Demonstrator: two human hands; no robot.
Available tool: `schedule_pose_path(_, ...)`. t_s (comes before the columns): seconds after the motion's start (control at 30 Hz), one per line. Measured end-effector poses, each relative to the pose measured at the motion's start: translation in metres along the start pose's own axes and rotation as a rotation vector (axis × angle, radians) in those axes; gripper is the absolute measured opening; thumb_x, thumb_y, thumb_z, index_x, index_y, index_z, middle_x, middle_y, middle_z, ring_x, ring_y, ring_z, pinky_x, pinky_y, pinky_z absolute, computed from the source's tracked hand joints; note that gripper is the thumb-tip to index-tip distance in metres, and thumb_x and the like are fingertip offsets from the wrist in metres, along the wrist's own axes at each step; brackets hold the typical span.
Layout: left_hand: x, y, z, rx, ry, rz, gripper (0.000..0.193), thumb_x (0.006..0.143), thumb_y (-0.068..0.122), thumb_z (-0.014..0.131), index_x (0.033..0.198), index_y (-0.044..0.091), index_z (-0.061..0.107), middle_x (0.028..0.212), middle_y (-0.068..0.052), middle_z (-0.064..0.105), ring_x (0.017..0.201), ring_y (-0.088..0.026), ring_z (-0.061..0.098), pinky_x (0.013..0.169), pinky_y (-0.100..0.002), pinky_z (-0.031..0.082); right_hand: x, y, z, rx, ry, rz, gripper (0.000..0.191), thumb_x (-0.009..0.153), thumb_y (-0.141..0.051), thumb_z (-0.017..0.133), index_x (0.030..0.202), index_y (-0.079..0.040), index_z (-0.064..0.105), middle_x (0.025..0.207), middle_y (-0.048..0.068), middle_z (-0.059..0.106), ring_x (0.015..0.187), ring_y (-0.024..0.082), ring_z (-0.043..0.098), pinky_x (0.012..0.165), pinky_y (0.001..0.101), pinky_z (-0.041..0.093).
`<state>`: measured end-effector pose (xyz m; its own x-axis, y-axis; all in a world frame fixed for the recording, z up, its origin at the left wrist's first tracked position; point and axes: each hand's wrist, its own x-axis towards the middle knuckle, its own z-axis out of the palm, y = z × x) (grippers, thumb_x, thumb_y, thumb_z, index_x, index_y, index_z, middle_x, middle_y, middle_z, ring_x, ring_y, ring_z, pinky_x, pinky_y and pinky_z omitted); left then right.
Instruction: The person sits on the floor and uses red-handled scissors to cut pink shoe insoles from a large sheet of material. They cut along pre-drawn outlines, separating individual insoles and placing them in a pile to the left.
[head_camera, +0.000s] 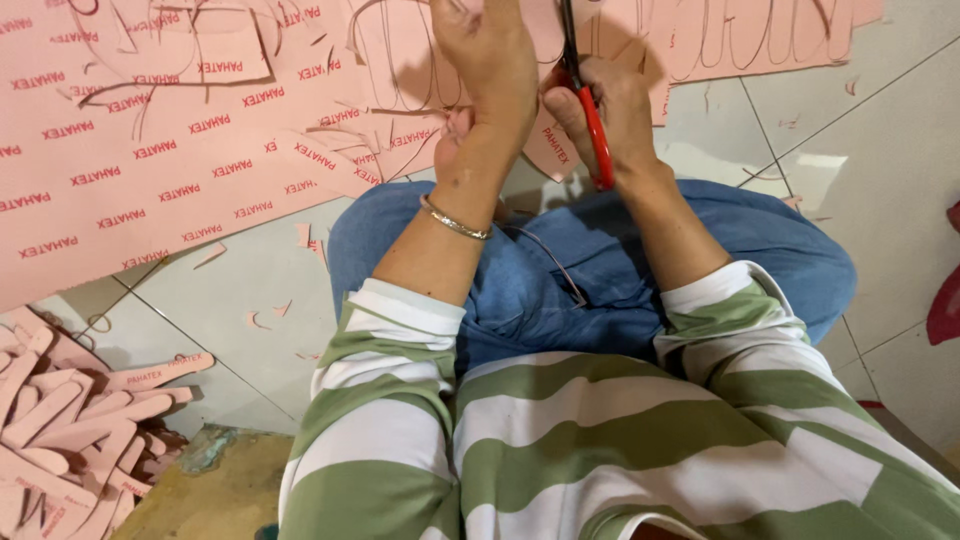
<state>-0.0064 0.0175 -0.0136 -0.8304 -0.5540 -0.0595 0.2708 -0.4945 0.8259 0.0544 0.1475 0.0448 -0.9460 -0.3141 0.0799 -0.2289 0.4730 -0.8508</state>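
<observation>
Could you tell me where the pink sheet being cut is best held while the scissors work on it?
Probably by the uncut part just left of the blade, as the left hand does now, coming from the side opposite the red-handled scissors in the right hand. The pink sheet is thin and floppy, so a grip close to the cut likely keeps it taut.

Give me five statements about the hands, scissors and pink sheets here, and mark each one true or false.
1. The right hand holds red-handled scissors. True.
2. The left hand is resting on the floor. False: it is raised, holding a pink piece by the scissors.
3. A bracelet sits on the left wrist. True.
4. The pile of cut pink strips lies on the person's right. False: it lies at their left.
5. The scissors have blue handles. False: they are red.
</observation>
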Motion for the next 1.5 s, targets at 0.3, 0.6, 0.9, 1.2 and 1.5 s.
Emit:
schedule_pose_path(0.3,-0.008,0.02,0.012,0.207,-0.095,0.26,0.023,0.104,0.018,0.064,0.094,0.0,0.052,0.076,0.0,0.051,0.067,-0.008,0.046,0.059,-0.027,0.039,0.0,-0.004,-0.009,-0.07,0.014,-0.067,0.085,0.104,-0.082,0.043,0.084,-0.003,0.067,0.065,0.002,0.059,0.065,0.016,0.06,0.07,0.03,0.047)
schedule_pose_path(0.6,-0.01,0.024,0.015,0.264,-0.124,0.335,0.034,0.107,0.026,0.062,0.087,0.001,0.05,0.071,0.0,0.049,0.062,-0.007,0.046,0.057,-0.027,0.039,0.0,-0.017,-0.023,0.032,-0.032,0.011,0.091,0.095,-0.088,0.045,0.084,0.0,0.065,0.068,0.002,0.057,0.064,0.011,0.059,0.059,0.0275,0.045)
schedule_pose_path(0.9,-0.01,0.024,0.016,0.263,-0.113,0.329,0.036,0.107,0.029,0.061,0.089,0.002,0.047,0.071,0.004,0.046,0.061,-0.004,0.044,0.055,-0.024,0.038,-0.002,-0.014,-0.026,0.085,-0.028,0.063,0.09,0.092,-0.086,0.052,0.088,0.002,0.066,0.064,0.002,0.057,0.058,0.01,0.057,0.052,0.0258,0.044)
schedule_pose_path(1.2,-0.007,0.025,0.015,0.286,-0.098,0.341,0.033,0.106,0.023,0.06,0.086,0.001,0.046,0.068,0.0,0.045,0.059,-0.007,0.042,0.054,-0.027,0.037,0.003,0.007,-0.019,-0.218,-0.012,-0.017,0.082,0.102,-0.077,0.057,0.083,0.002,0.065,0.064,0.006,0.053,0.061,0.015,0.052,0.058,0.0304,0.04)
schedule_pose_path(1.5,-0.008,0.032,0.02,0.352,-0.136,0.37,0.031,0.104,0.018,0.058,0.082,0.0,0.046,0.065,-0.003,0.043,0.057,-0.01,0.041,0.054,-0.029,0.035,0.005,-0.014,-0.037,0.009,-0.152,-0.023,0.084,0.108,-0.078,0.048,0.089,0.001,0.069,0.068,0.003,0.057,0.068,0.012,0.059,0.064,0.0269,0.046)
